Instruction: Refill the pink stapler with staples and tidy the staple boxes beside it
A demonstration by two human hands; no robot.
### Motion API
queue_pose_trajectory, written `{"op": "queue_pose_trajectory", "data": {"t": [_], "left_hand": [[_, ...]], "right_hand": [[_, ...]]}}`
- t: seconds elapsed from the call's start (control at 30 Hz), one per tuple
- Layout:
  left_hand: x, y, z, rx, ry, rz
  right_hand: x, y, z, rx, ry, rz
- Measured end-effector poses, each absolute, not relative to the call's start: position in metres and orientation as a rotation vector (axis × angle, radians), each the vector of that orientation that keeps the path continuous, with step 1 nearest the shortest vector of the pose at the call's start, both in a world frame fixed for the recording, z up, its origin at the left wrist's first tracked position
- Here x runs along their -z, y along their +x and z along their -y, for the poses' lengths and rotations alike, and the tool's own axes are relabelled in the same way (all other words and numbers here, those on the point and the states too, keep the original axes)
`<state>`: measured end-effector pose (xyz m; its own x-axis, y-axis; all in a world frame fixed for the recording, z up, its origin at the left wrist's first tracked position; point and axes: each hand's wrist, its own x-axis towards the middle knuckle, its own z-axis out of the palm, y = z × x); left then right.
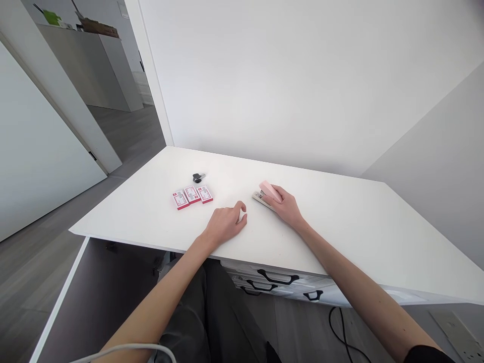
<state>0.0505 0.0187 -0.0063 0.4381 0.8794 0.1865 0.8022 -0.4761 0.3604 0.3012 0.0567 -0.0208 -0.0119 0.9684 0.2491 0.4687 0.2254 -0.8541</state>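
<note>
My right hand [288, 207] is wrapped round a pink stapler [269, 190] with a pale base, right of the middle of the white tabletop. The stapler's front end points toward the back left. My left hand [226, 223] rests on the table to the left of it, thumb and forefinger bent with a gap between them and nothing visible in it. Three small red-and-white boxes [192, 194] lie side by side beyond my left hand, toward the left. Behind them sits a small black staple remover [198, 177] with a metal end.
The white tabletop [333, 217] meets a white wall [283, 75] at the back. Under its front edge are drawers with black handles [278, 277]. A black cable [345, 333] lies on the floor at right, and a pale cable [128, 346] crosses near my left forearm.
</note>
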Motion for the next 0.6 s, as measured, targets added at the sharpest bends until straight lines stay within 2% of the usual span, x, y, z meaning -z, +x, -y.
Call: {"op": "queue_pose_trajectory", "data": {"t": [0.37, 0.6], "left_hand": [[0.006, 0.048, -0.015, -0.572, 2.465, -1.561], [0.013, 0.040, -0.026, -0.944, 2.594, -1.788]], "right_hand": [[0.019, 0.300, -0.047, -0.731, -1.384, 1.565], [0.020, 0.300, -0.038, -0.689, -1.457, 1.471]]}}
